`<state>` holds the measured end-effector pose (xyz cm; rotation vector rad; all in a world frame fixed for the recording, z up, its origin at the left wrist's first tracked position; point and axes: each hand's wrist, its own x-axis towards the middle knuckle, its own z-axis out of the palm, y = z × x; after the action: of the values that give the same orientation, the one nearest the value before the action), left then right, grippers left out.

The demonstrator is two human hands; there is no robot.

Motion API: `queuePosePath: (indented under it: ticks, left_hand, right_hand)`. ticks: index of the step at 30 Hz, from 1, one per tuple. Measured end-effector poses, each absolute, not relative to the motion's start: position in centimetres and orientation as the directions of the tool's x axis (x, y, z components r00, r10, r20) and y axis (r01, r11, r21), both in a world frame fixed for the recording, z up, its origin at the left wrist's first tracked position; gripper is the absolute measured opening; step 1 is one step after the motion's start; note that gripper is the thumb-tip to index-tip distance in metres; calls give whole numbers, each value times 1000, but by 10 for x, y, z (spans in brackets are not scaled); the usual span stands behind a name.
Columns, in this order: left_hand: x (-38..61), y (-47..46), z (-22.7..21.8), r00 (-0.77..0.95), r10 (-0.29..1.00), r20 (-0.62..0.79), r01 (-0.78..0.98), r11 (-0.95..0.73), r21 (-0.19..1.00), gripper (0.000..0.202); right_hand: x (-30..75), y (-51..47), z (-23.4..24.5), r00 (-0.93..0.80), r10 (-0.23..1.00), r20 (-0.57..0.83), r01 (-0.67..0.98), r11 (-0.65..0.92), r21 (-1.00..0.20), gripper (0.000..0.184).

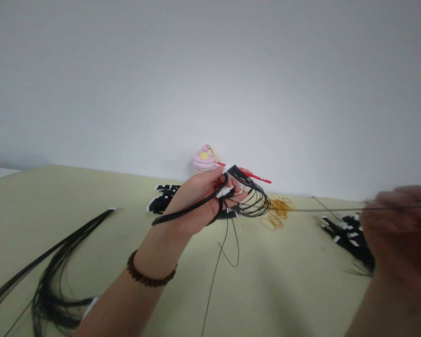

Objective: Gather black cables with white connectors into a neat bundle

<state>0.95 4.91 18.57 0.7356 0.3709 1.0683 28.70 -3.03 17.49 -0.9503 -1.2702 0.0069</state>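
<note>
My left hand (pixel 203 201), with a beaded bracelet at the wrist, is closed around a looped bundle of black cables (pixel 254 194) with white connectors at its ends. From the loop a single dark wire (pixel 323 209) runs taut to the right. It reaches my right hand (pixel 400 229), which is smeared by motion at the right edge; its fingers look drawn together around the wire. Another thin wire (pixel 215 271) dangles below my left hand toward the table's near side.
More black cables (pixel 61 271) lie at left on the pale table (pixel 277 281). Black bundles with white connectors sit behind my left hand (pixel 161 199) and beside my right (pixel 351 238). Yellow rubber bands (pixel 279 208), a pink cupcake-shaped item (pixel 203 161) and a red strip (pixel 257 176) are near the wall.
</note>
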Motion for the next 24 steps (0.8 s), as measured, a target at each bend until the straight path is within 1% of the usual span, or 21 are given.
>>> queuePosePath:
  ticks: [1, 2, 3, 4, 5, 6, 7, 9, 11, 12, 15, 19, 24]
  left_hand:
    - [10, 48, 185, 461, 886, 62, -645, 286, 709, 25]
    - [10, 47, 184, 472, 880, 53, -629, 294, 719, 23]
    - [10, 46, 184, 484, 874, 47, -613, 300, 731, 21]
    - [10, 45, 183, 499, 865, 49, -601, 305, 739, 19]
    - [9, 45, 183, 511, 858, 55, -594, 306, 744, 18]
    - [9, 44, 182, 521, 852, 59, -589, 309, 746, 17]
    - [8, 44, 182, 529, 846, 63, -587, 311, 748, 18]
    - [7, 44, 182, 536, 841, 76, -588, 307, 749, 19]
    - [7, 45, 182, 524, 847, 87, -590, 288, 754, 20]
    - [7, 46, 182, 516, 851, 94, -592, 275, 758, 20]
    - [7, 47, 182, 503, 858, 103, -600, 262, 756, 18]
    - [7, 46, 183, 520, 849, 98, -614, 291, 734, 17]
    - [9, 43, 184, 503, 856, 123, -612, 252, 749, 22]
  right_hand:
    - [273, -28, 181, 416, 550, 724, 280, 680, -677, 29]
    - [257, -27, 185, 472, 594, 651, 128, 684, -718, 23]
    - [240, -26, 187, 535, 572, 622, 86, 696, -713, 19]
    - [224, -25, 187, 555, 524, 646, 127, 714, -688, 16]
    - [208, -24, 186, 535, 485, 692, 200, 723, -662, 12]
    - [193, -24, 183, 479, 511, 713, 284, 679, -677, 11]
    - [181, -24, 180, 419, 511, 751, 394, 642, -657, 14]
    - [163, -24, 174, 223, 600, 768, 565, 562, -604, 21]
    - [153, -25, 170, 73, 662, 746, 636, 545, -546, 26]
    - [151, -24, 169, 35, 674, 738, 646, 548, -531, 27]
    - [147, -23, 167, 22, 653, 757, 694, 536, -482, 26]
    - [143, -19, 164, 70, 526, 848, 783, 498, -373, 24]
    - [142, -17, 161, 94, 460, 883, 844, 434, -316, 21]
